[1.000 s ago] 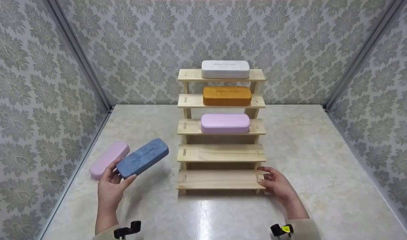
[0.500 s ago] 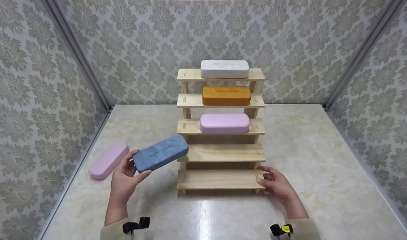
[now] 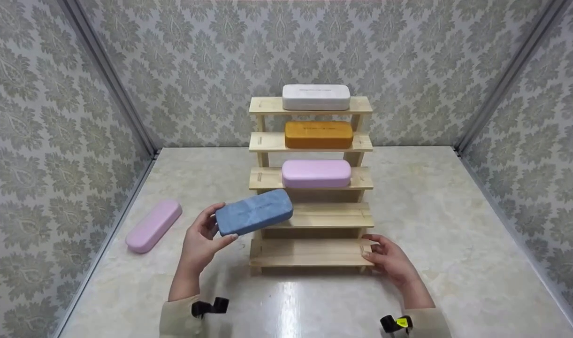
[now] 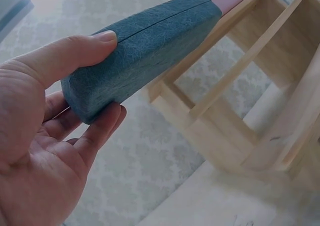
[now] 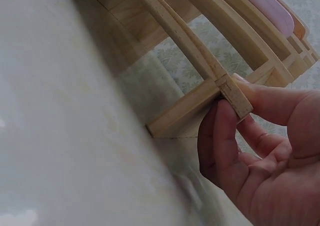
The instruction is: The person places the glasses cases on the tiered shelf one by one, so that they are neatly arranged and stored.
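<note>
My left hand (image 3: 202,244) pinches the left end of a blue glasses case (image 3: 254,212), thumb on one side and fingers on the other. The case is tilted, its right end in front of the fourth step down of a wooden tiered stand (image 3: 309,253). In the left wrist view the seam of the blue case (image 4: 155,41) shows along its side. My right hand (image 3: 393,260) grips the right end of the lowest step. The right wrist view has that hand (image 5: 265,151) with thumb above and fingers beneath the board end.
On the upper steps sit a white case (image 3: 316,97), an orange case (image 3: 319,135) and a pink case (image 3: 316,173), one per step. Another pink case (image 3: 154,226) lies on the table at left. Patterned wall panels (image 3: 286,51) enclose the table's back and sides.
My left hand has carried the blue case rightward from beside the loose pink case to the stand, and the case has turned closer to level. The right hand keeps its place on the stand.
</note>
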A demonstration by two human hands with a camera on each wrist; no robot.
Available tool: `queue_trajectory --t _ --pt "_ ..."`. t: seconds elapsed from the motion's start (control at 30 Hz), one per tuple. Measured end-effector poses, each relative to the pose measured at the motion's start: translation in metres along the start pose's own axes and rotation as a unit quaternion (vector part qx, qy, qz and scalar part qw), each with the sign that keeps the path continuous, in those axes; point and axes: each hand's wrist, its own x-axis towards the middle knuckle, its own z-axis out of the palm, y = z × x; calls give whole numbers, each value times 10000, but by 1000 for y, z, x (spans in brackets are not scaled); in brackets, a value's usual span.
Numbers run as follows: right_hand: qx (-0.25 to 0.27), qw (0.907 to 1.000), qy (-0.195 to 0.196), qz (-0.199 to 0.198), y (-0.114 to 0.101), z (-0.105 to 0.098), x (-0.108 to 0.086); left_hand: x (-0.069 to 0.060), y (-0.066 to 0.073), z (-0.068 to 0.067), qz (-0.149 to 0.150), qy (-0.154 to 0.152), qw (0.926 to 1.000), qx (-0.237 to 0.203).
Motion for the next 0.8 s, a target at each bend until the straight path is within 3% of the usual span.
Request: queue_trajectory --t 0.53,0.8 --pt "-53 10000 49 44 2 0 0 25 -3 51 124 -1048 9940 -285" --pt "-166 9998 95 16 1 -1 1 34 -3 70 -17 -1328 9908 -263"
